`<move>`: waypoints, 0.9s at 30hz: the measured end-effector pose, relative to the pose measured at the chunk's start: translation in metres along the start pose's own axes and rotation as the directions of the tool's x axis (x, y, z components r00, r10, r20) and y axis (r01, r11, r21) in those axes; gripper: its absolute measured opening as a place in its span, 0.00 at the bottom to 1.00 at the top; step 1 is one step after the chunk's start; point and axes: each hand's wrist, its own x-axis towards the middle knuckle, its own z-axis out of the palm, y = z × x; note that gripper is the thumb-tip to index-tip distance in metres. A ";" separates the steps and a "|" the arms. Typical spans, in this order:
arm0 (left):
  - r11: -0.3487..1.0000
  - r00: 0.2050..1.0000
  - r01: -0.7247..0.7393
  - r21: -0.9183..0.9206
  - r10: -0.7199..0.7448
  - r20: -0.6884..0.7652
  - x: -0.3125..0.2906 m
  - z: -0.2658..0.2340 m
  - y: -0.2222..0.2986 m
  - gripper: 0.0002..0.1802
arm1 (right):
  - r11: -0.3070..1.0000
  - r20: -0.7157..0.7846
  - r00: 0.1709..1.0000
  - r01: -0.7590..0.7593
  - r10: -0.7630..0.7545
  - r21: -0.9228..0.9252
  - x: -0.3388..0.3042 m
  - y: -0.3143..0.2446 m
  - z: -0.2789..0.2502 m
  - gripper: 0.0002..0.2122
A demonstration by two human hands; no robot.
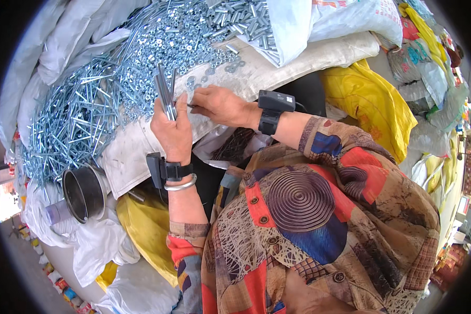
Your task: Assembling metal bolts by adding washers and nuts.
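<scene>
My left hand (171, 131) is closed around a bundle of long grey metal bolts (165, 92) that stick up out of the fist. My right hand (220, 106) lies palm down on a white sack (277, 63), with its fingertips pinched by the left thumb, among loose washers. Whether something small sits between those fingers is hidden. A heap of shiny nuts and washers (167, 42) spreads just beyond both hands. A black band with a small box sits on each wrist.
A pile of long bolts (68, 125) covers the sacks at the left. Short threaded sleeves (243, 21) lie at the top. A dark metal pot (83, 193) rests on its side at lower left. Yellow (371, 99) and white bags crowd the right.
</scene>
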 end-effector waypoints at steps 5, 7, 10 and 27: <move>1.000 1.000 0.020 -0.001 -0.020 -0.010 -0.002 0.001 -0.005 0.18 | 0.996 0.029 0.998 -0.057 0.059 -0.063 0.005 -0.010 -0.004 0.11; 1.000 0.999 0.028 -0.003 -0.028 -0.034 -0.003 0.003 -0.002 0.18 | 0.996 0.024 0.997 -0.076 0.077 -0.040 0.002 -0.014 -0.006 0.11; 0.981 0.984 0.173 -0.089 -0.176 -0.026 -0.011 -0.001 0.002 0.18 | 0.992 0.087 0.989 -0.114 0.118 -0.051 -0.007 -0.022 -0.008 0.10; 0.815 0.850 0.526 -0.242 -0.508 0.139 -0.056 -0.005 -0.014 0.15 | 0.879 -0.134 0.969 -0.246 0.208 -0.410 0.025 0.088 -0.089 0.08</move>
